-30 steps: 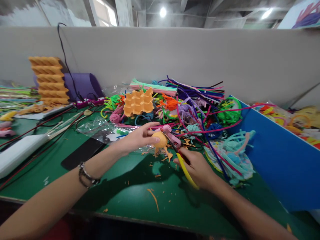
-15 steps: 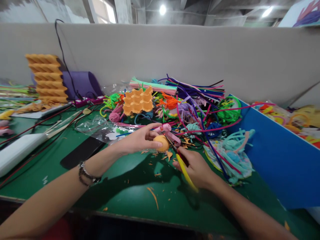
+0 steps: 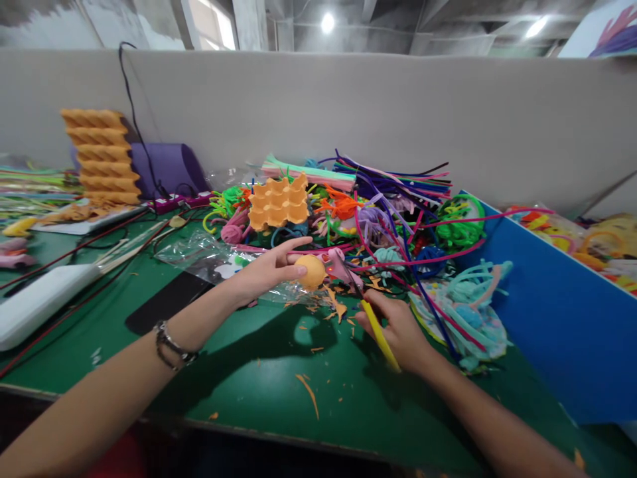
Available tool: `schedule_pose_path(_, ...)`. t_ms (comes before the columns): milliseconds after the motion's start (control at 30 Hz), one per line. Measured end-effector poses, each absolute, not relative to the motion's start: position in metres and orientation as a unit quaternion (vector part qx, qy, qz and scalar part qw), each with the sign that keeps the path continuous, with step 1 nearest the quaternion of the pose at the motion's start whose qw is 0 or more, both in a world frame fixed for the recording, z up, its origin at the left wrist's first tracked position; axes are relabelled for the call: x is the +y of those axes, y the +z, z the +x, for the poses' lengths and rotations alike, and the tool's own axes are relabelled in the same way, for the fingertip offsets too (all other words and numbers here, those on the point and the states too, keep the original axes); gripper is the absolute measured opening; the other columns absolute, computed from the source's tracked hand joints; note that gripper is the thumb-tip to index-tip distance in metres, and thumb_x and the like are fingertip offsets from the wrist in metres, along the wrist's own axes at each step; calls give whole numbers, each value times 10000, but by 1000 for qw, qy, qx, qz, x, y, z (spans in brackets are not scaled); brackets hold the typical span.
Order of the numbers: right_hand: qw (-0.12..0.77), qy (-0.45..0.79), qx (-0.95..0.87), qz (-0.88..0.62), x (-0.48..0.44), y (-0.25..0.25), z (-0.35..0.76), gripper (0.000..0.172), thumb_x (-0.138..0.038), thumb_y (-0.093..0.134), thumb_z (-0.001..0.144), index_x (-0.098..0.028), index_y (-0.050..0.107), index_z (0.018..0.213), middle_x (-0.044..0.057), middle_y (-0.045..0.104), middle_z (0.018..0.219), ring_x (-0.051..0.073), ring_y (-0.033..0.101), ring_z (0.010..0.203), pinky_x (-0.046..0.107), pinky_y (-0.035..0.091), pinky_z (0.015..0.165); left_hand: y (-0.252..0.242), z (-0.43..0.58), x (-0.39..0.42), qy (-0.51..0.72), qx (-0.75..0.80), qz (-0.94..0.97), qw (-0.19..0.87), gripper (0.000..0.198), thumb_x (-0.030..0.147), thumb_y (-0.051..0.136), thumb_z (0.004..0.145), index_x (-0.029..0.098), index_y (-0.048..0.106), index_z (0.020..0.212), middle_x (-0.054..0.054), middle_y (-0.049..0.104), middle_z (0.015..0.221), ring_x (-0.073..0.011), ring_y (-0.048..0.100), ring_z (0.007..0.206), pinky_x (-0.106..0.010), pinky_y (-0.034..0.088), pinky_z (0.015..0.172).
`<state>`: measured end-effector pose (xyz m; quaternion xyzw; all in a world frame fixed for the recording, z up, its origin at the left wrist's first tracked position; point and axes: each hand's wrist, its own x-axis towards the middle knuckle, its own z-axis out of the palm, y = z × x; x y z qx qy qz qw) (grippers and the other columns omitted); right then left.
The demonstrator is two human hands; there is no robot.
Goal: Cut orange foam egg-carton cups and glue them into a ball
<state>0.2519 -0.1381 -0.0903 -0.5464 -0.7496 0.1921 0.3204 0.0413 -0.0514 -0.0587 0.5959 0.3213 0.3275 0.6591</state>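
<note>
Between the thumb and fingers of my left hand (image 3: 269, 271) is a small orange egg-carton cup (image 3: 312, 273), its rounded side showing. The index finger of that hand stretches out above the cup. My right hand (image 3: 398, 326) is wrapped around yellow-handled scissors (image 3: 380, 336), whose dark blades point up and left, apart from the cup. Just behind the blades lies a pink glue gun (image 3: 340, 267). Orange trimmings (image 3: 338, 305) are scattered on the green table (image 3: 259, 398) below the hands.
An orange egg-carton piece (image 3: 279, 202) rests on a heap of coloured pipe cleaners (image 3: 398, 179). A blue panel (image 3: 552, 318) stands at the right. On the left are a black phone-like slab (image 3: 166, 305), a white holder with sticks (image 3: 44, 302), cables and a taller stack of egg carton (image 3: 107, 156).
My left hand has drawn the cup leftward, away from the scissor blades, and its index finger has straightened. The pink glue gun shows more fully. The whole view has shifted slightly.
</note>
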Motion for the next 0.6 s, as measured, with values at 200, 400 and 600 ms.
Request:
schedule_pose_path(200, 294, 191, -755, -554, -139, -94, 252, 294, -504, 400, 726, -216, 347, 757, -16, 449, 594, 139, 402, 525, 247, 312, 498, -61, 50, -62, 377, 287, 515, 714, 655, 206, 768, 539, 148, 516, 1142, -41, 674, 868, -164, 613, 816, -243, 433, 755)
schedule_pose_path(400, 237, 143, -760, -587, -139, -94, 249, 317, -510, 436, 719, -227, 297, 747, -38, 401, 588, 128, 356, 501, 234, 241, 483, -64, 58, -68, 399, 280, 515, 705, 541, 167, 739, 566, 176, 560, 1077, -34, 663, 909, -166, 603, 851, -261, 433, 779)
schedule_pose_path(600, 208, 129, -770, -589, -139, -94, 248, 316, -522, 406, 738, -222, 310, 762, -15, 450, 614, 147, 401, 518, 244, 259, 491, -71, 63, -70, 377, 270, 562, 684, 389, 185, 708, 605, 183, 631, 987, -57, 640, 1057, -186, 581, 942, -271, 436, 779)
